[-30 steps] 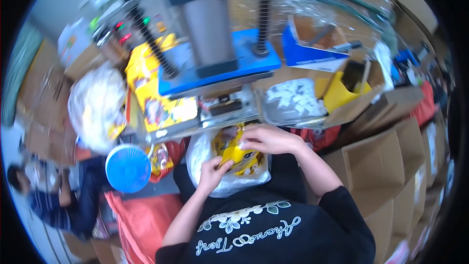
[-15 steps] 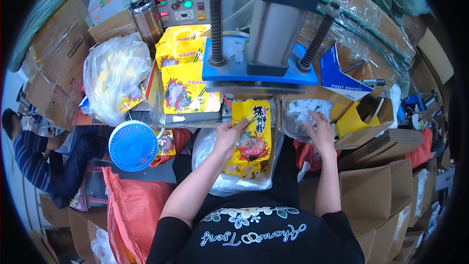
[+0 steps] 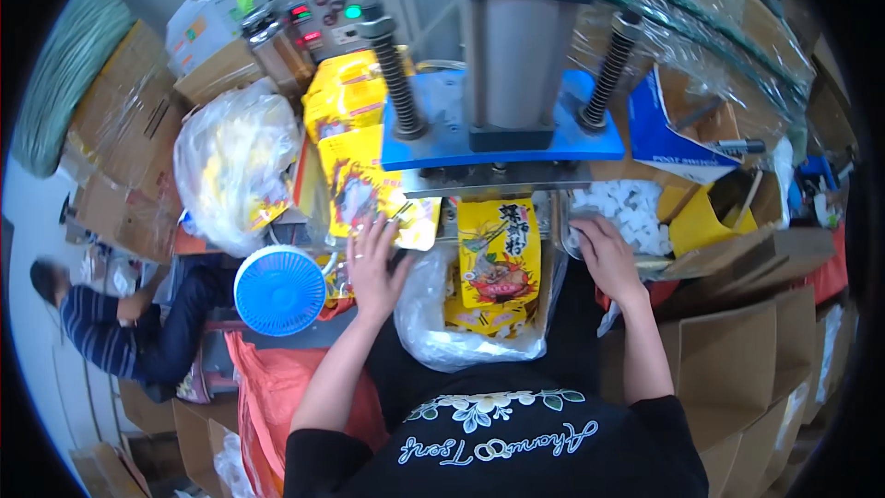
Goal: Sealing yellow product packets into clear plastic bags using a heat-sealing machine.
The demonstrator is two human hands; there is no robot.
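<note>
L hand (image 3: 373,267) has just let go of the yellow pouch (image 3: 498,258), so that's unheld at the front of the blue press (image 3: 502,120), fingers spread wide nr the pouch stack (image 3: 355,180), R hand (image 3: 608,263) half-curled by white bits (image 3: 627,212), can't tell if holding any.

The yellow pouch (image 3: 499,263) is showing a smooth, glossy film, and the stacked pouches (image 3: 358,152) are catching glare. The clear bag (image 3: 232,166) is gleaming in crinkled plastic. The blue plate (image 3: 441,124) is looking smooth and painted, the springs (image 3: 607,74) ribbed and metallic. Cardboard boxes (image 3: 728,346) are looking matt; the shirt (image 3: 498,477) is showing dull cloth.
</note>
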